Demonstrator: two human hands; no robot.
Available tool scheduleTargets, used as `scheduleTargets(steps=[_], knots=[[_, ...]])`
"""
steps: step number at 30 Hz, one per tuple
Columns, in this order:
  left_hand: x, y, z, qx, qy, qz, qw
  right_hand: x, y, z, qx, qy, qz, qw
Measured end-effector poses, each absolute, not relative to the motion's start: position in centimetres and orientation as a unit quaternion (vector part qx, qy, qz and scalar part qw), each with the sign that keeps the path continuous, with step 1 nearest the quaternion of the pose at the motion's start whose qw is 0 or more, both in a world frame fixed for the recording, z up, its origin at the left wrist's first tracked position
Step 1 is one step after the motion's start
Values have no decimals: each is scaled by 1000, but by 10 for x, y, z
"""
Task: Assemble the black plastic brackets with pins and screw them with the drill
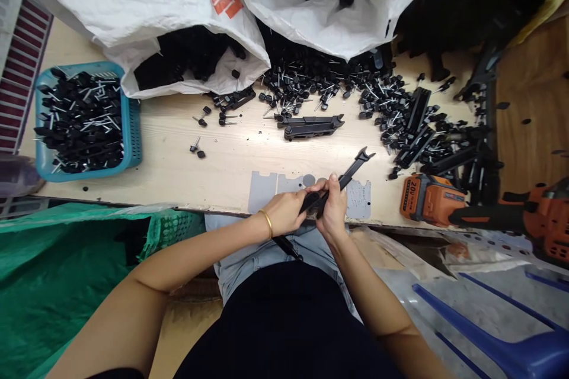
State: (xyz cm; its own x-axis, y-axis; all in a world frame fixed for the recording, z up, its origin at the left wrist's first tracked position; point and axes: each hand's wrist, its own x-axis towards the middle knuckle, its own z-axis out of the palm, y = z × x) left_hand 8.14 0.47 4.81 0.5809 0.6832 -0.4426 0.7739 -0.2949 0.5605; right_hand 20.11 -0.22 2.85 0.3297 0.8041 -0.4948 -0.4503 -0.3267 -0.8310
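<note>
Both hands meet at the near edge of the wooden table [231,160]. My left hand [288,211], with a gold bangle on the wrist, is closed around the lower end of a long black plastic bar [344,177]. My right hand [334,206] grips the same bar a little higher, thumb on top. The bar slants up to the right and ends in a forked tip [364,156]. Its lower end pokes out below my hands over my lap.
A blue basket [131,130] of black knobs with metal pins stands at the left. Loose knobs [306,86] and black bars [311,125] spread below white sacks [146,6]. An orange cordless drill [433,200] lies at the right edge. A blue chair [493,337] is at bottom right.
</note>
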Motion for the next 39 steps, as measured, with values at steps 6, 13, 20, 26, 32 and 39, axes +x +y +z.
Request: scheduleTargets(steps=[6,13,20,26,32,39], knots=[[82,59,39,867,394,-104,287,270,-10,33,-613,-273,689,272],[72,63,17,899,350,-21,263,291,-3,25,-602,-725,264,209],[68,56,-1,904,365,12,225,259,-7,-25,-580,-794,97,155],[69,61,-4,920,331,25,209,287,14,-24,-492,-840,184,136],[69,60,-4,919,326,38,218,291,22,-18,-482,-841,218,111],[72,70,-4,927,299,29,225,304,52,11,-505,-782,337,138]])
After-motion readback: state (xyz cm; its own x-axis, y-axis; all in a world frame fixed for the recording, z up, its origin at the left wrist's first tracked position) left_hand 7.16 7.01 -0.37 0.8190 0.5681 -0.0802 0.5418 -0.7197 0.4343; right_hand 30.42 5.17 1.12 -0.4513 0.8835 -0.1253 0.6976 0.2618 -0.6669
